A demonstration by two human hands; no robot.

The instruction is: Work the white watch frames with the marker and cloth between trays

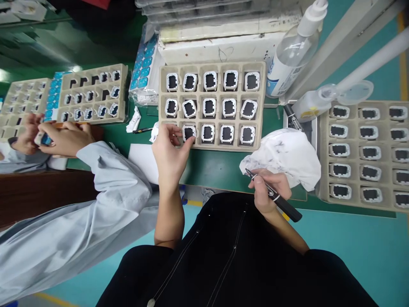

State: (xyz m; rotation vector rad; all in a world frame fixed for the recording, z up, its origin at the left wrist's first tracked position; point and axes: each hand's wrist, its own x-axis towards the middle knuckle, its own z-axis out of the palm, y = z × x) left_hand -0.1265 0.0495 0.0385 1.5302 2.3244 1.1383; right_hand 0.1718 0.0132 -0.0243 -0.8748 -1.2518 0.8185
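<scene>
The left hand (171,155) is reaching over the bottom-left corner of a beige compartment tray (212,148), its thumb and fingertips bending around a white-rimmed frame (189,133) that is sitting in the second compartment of the bottom row; whether the fingers are actually gripping that frame, I cannot tell. The right hand (270,187) is closing firmly around a black marker (286,206), which is slanting with its narrow tip pointing up and to the left, near the edge of a crumpled white cloth (286,153). Similar frames with dark centres are filling the visible compartments around the left hand. Another tray (323,162) of such frames is lying to the right of the cloth, while a capped marker (292,117) is resting beside a small bottle (309,105). A larger clear bottle (283,66) is standing just behind, near the first tray's upper right corner. On the left, a co-worker in pale sleeves (118,170) is holding a small blue-and-white item (45,139) with both hands
</scene>
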